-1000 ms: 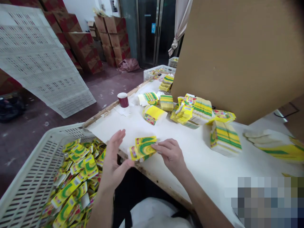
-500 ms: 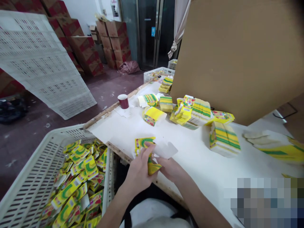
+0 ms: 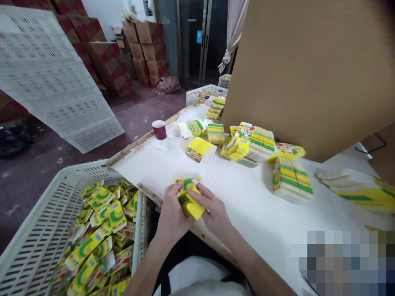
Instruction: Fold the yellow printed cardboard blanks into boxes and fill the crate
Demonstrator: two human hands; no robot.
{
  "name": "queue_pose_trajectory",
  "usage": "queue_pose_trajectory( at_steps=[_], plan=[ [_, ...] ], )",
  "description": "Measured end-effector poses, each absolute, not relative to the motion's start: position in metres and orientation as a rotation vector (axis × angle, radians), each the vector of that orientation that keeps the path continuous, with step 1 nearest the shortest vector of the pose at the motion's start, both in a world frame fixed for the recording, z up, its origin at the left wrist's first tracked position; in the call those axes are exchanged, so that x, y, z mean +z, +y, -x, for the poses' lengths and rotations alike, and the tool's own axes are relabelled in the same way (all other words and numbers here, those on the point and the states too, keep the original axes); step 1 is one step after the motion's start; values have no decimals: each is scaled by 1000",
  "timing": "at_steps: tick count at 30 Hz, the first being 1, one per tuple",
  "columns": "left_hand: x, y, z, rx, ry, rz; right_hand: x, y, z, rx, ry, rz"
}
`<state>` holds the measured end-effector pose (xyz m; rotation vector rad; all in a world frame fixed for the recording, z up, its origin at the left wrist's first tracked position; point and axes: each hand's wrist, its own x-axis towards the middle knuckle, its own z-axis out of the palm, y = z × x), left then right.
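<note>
Both hands meet over the near edge of the white table (image 3: 247, 193), closed round a small yellow and green carton (image 3: 193, 204). My left hand (image 3: 173, 211) grips its left side. From the right, my right hand (image 3: 214, 207) holds it, with fingers across its top. A yellow flap sticks out toward me. Just behind the hands, another yellow printed piece (image 3: 179, 181) lies on the table, partly hidden. To the left, a white basket (image 3: 40, 222) holds many yellow and green cartons (image 3: 117, 216).
Stacks of yellow and green cartons (image 3: 291, 179) stand across the table. A dark red cup (image 3: 159, 130) sits by its left edge. A large cardboard sheet (image 3: 302, 78) rises behind. White crates (image 3: 61, 78) and brown boxes (image 3: 106, 65) are at the left.
My right hand has moved up and left onto the carton, and my left hand has shifted slightly left. The white flap seen between the hands earlier no longer shows.
</note>
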<state>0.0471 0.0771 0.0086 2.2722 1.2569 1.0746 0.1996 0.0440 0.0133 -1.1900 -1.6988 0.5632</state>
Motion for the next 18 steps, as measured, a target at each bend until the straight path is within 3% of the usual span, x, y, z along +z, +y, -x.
queue_pose_trajectory(
  at_steps=[13, 18],
  plan=[
    [30, 87, -25, 939, 1201, -2438, 27, 50, -226, 724, -1925, 1106],
    [33, 83, -35, 968, 1233, -2505, 31, 51, -211, 792, -1627, 1122]
  ],
)
